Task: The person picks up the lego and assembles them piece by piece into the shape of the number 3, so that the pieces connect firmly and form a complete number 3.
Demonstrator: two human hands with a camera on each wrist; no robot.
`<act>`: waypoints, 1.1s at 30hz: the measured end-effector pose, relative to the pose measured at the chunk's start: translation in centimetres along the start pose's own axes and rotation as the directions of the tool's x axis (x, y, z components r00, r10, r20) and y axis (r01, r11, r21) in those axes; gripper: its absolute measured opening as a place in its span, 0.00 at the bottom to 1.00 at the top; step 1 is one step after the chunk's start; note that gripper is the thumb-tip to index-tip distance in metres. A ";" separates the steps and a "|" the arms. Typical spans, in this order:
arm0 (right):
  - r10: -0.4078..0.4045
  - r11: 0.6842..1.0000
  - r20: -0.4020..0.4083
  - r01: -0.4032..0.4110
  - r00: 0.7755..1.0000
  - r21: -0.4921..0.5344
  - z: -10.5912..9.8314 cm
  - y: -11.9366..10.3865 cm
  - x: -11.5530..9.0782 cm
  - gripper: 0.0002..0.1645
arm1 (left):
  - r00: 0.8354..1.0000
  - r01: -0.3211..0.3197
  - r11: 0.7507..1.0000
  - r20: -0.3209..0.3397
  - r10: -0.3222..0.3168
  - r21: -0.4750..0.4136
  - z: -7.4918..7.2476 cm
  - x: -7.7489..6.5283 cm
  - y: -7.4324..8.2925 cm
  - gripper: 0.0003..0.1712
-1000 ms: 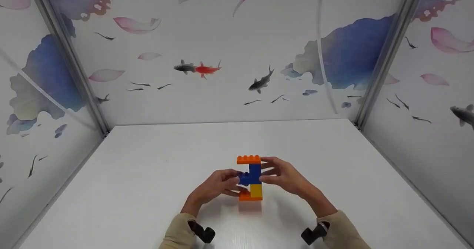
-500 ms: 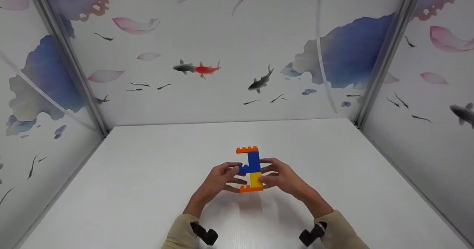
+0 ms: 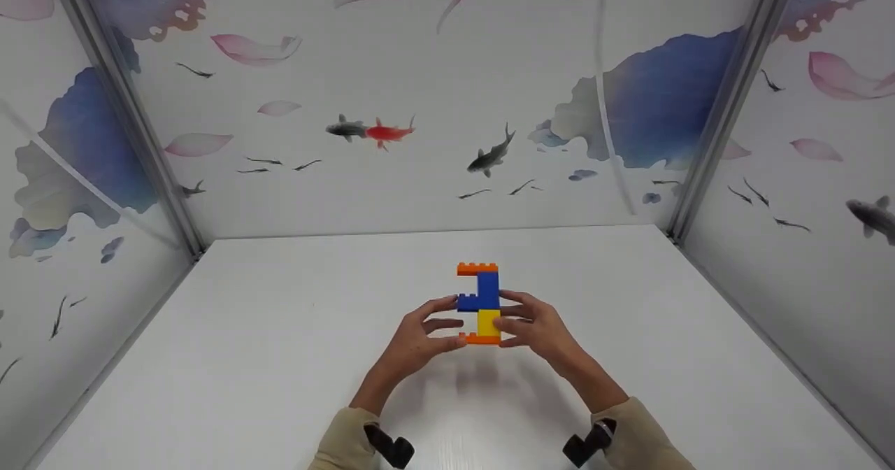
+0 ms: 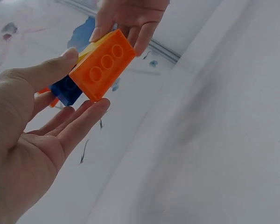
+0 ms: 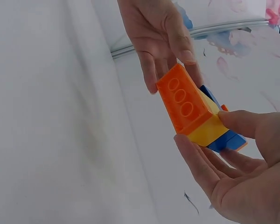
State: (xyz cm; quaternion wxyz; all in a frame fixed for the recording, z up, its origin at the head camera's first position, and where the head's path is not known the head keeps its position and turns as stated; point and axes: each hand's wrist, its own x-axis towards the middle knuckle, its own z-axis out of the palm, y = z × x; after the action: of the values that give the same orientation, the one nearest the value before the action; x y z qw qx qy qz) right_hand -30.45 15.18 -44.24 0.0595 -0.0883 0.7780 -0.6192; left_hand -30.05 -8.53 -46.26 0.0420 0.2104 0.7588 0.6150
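Note:
Toy building bricks form one upright build, raised above the table between both hands. On top is an orange brick (image 3: pixel 477 269) jutting left, above blue bricks (image 3: pixel 489 289) that also reach left lower down. Under them come a yellow brick (image 3: pixel 484 322) and a bottom orange brick (image 3: pixel 482 340), whose hollow underside (image 4: pixel 105 66) faces the left wrist camera. My left hand (image 3: pixel 414 337) grips the left side, thumb at the bottom orange brick and a finger at the jutting blue one. My right hand (image 3: pixel 549 329) holds the right side, its thumb (image 5: pixel 238 122) on the yellow brick.
The white table (image 3: pixel 294 316) spreads around the hands, with the build's shadow and reflection below it. A back wall (image 3: pixel 419 197) and side walls printed with fish and petals enclose it. Black wrist devices (image 3: pixel 389 446) sit at both sleeves.
Both hands have raised the build and shifted it slightly right. It has tipped more upright, and the left thumb has moved from the jutting blue brick down to the bottom orange one.

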 end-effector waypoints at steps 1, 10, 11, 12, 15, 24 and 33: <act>-0.003 1.000 -0.001 0.003 1.000 -0.004 0.0 0.0 0.0 0.39 | 1.000 0.003 1.000 0.000 -0.003 0.005 0.0 0.0 0.0 0.40; 0.016 0.999 0.016 -0.016 1.000 -0.031 0.5 0.7 0.1 0.39 | 1.000 0.030 0.999 -0.007 -0.030 0.038 0.1 0.0 -0.5 0.42; 0.022 0.999 0.020 -0.021 1.000 -0.036 0.6 0.8 0.2 0.40 | 0.999 0.034 0.999 -0.010 -0.033 0.040 0.1 0.0 -0.5 0.42; 0.028 0.999 0.024 -0.027 0.999 -0.041 0.6 0.9 0.2 0.40 | 0.999 0.040 0.998 -0.014 -0.039 0.042 0.2 0.0 -0.6 0.42; 0.039 0.997 0.042 -0.036 0.998 -0.070 0.7 1.3 0.3 0.43 | 0.998 0.059 0.997 -0.025 -0.058 0.047 0.3 -0.1 -0.7 0.41; 0.032 0.994 0.143 -0.018 0.989 -0.104 0.5 2.2 0.3 0.49 | 0.992 0.117 0.991 -0.044 -0.115 0.058 0.6 -0.2 -1.1 0.40; 0.044 0.992 0.144 -0.026 0.989 -0.122 0.6 2.6 0.4 0.48 | 0.984 0.178 0.984 0.001 -0.178 0.007 0.8 -0.1 -1.6 0.41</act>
State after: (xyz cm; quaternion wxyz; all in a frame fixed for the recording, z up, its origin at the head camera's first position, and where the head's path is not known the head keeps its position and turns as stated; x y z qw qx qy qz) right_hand -30.83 15.04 -46.87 0.1219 -0.1234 0.8085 -0.5623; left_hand -30.13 -8.09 -48.00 0.0967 0.1426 0.7767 0.6059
